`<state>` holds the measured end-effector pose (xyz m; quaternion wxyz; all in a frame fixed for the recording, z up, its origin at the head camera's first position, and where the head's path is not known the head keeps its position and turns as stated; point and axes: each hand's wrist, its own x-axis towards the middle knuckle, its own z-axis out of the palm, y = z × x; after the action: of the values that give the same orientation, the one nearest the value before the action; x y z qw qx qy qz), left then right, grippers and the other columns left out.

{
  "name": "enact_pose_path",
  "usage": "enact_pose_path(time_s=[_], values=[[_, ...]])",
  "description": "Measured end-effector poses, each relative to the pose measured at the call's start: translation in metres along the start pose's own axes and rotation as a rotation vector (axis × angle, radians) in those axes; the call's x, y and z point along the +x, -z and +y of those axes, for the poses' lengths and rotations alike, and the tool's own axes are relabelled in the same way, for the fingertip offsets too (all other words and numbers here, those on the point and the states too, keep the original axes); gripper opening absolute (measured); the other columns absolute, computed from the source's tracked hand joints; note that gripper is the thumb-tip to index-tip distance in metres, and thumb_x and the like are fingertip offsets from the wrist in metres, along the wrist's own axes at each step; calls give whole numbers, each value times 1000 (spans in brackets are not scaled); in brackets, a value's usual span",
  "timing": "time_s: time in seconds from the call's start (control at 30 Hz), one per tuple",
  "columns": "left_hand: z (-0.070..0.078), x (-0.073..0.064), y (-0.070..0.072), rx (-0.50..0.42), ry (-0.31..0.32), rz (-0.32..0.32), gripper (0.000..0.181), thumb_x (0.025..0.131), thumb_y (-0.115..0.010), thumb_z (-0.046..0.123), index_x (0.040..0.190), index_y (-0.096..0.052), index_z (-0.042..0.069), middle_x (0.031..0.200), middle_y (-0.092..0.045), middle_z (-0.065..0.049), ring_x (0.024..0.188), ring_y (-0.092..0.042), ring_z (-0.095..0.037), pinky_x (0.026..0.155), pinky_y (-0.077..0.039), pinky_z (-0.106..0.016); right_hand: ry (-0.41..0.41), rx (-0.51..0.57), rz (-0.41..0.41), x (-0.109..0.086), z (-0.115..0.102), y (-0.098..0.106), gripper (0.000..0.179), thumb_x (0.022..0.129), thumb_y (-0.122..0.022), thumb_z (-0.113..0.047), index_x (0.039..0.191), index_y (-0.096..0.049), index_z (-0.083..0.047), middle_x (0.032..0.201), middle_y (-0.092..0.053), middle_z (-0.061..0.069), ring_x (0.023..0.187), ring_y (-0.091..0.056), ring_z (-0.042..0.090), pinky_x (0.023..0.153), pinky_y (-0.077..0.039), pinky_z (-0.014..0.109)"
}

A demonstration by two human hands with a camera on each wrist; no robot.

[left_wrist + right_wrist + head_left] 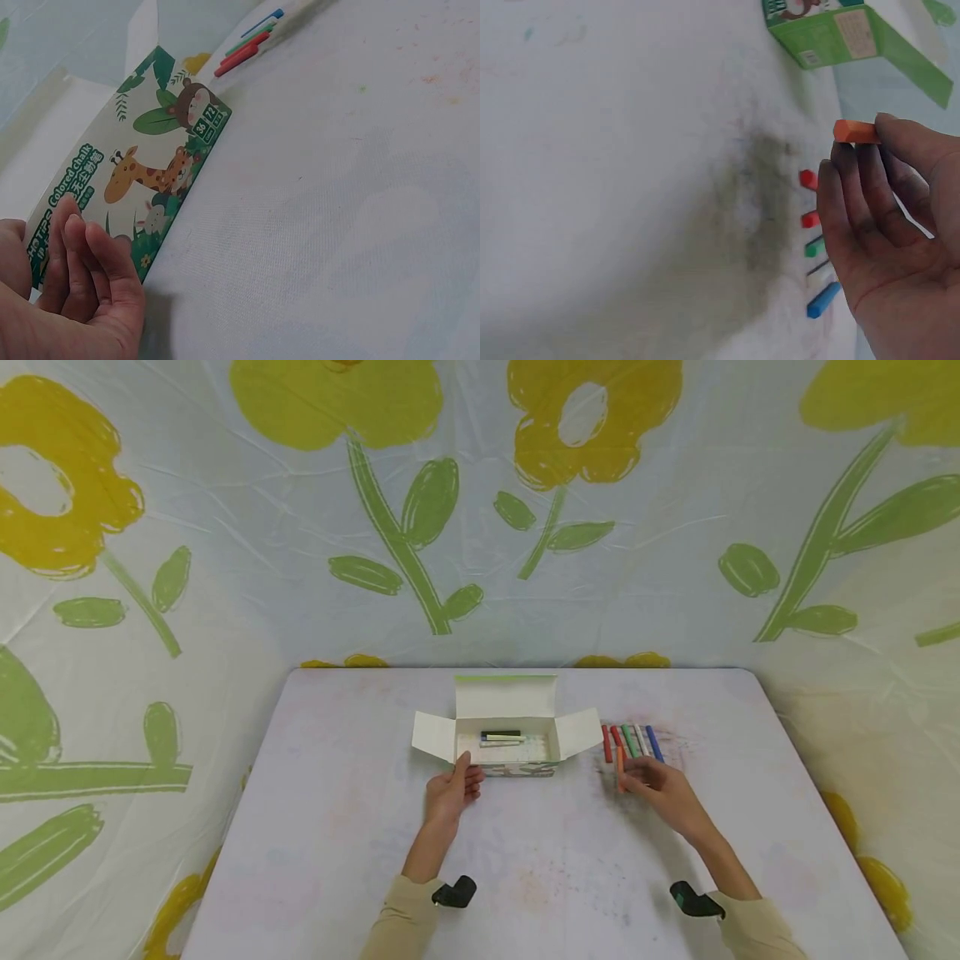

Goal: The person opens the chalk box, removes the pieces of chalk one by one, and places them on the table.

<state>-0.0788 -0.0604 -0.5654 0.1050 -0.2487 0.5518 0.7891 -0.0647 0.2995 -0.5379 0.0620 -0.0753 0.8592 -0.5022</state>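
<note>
Got a huge white fabric backdrop (645,602) wrapping the back and both sides, printed with big yellow flowers and green leaves. Below that, a pale whitish tabletop (315,852) with rounded far corners and dusty coloured smudges, heaviest over on the right. Near the far middle of it, an open rectangular cardboard box (517,770), white inside, green on the right end, with cartoon animals and "Colored Chalk" lettering on the front, flaps spread left, right and back. Next, beige sleeves (401,914) with little black devices (454,892) at the cuffs. Left hand (452,789): gripping the box by its near left corner, thumb at the rim, fingers bent in front of the printed side. Right hand (666,789): narrow pinch, thumb and fingertips on an orange chalk stick (620,760), to the right of the box, just by the near side of a loose row on the table. In that row, left to right: two red chalk sticks (607,744), then a green stick (628,739), a white stick (640,739) and a blue stick (656,744). Down inside the box, one dark stick (501,733) and two pale sticks (506,738) side by side, honestly too small to call exact shades.
</note>
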Motion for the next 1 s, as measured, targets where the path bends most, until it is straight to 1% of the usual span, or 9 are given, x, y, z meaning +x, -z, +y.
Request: enact_pose_path(time_s=[0.07, 0.13, 0.3, 0.37, 0.47, 0.6, 0.73, 0.87, 1.0], values=[[0, 0, 0, -1, -3, -3, 49, 100, -68, 40, 101, -71, -9, 79, -72, -3, 68, -61, -8, 65, -53, -21, -16, 3, 0, -2, 5, -3, 28, 101, -68, -12, 121, -63, 7, 99, -72, 16, 86, -70, 23, 67, -56, 31], [0, 0, 1, 0, -3, -6, 50, 100, -68, 41, 101, -71, -9, 79, -71, -3, 68, -61, -8, 65, -53, -21, -28, 4, 3, -3, 9, -6, 28, 100, -70, -11, 120, -64, 7, 97, -72, 15, 84, -69, 23, 67, -56, 30], [-1, 0, 1, 2, -5, -18, 51, 100, -68, 42, 102, -71, -9, 81, -72, -4, 70, -61, -9, 66, -53, -21, -73, -62, 34, -3, 14, -14, 25, 97, -73, -10, 115, -67, 5, 92, -71, 12, 78, -63, 14, 63, -52, 25], [-1, 0, 1, 2, -7, -22, 51, 100, -68, 42, 103, -71, -10, 82, -72, -4, 70, -61, -9, 66, -53, -21, -91, -99, 49, -2, 14, -17, 23, 96, -74, -10, 112, -68, 4, 91, -70, 10, 75, -61, 12, 61, -50, 24], [0, 0, 1, -2, -7, -22, 51, 100, -68, 41, 102, -71, -10, 81, -72, -4, 70, -61, -9, 66, -52, -21, -111, -148, 55, -1, 14, -21, 21, 95, -75, -10, 109, -68, 4, 89, -70, 9, 73, -61, 12, 59, -50, 24], [1, -1, 1, -5, -7, -20, 51, 100, -69, 40, 103, -71, -11, 81, -72, -4, 70, -60, -9, 65, -52, -21, -125, -187, 47, 1, 12, -25, 19, 94, -75, -9, 107, -69, 5, 88, -71, 9, 75, -63, 14, 60, -51, 24], [2, -1, 1, -10, 0, -26, 52, 100, -68, 41, 105, -70, -11, 82, -72, -5, 70, -60, -9, 66, -52, -22, -153, -212, 35, 3, 8, -27, 21, 95, -76, -12, 106, -69, 4, 87, -70, 7, 75, -61, 15, 59, -50, 24], [2, -2, 0, -18, -2, -25, 52, 100, -68, 41, 104, -70, -11, 82, -71, -4, 70, -59, -9, 65, -52, -21, -152, -223, 31, 3, 4, -26, 20, 96, -74, -12, 107, -68, 3, 86, -70, 8, 75, -62, 16, 59, -49, 25], [2, -2, 1, -21, 3, -27, 52, 101, -67, 40, 106, -70, -12, 81, -71, -3, 69, -60, -9, 65, -52, -21, -114, -234, 54, 3, -3, -23, 19, 99, -70, -11, 110, -68, 4, 94, -71, 13, 83, -68, 24, 61, -52, 27]])
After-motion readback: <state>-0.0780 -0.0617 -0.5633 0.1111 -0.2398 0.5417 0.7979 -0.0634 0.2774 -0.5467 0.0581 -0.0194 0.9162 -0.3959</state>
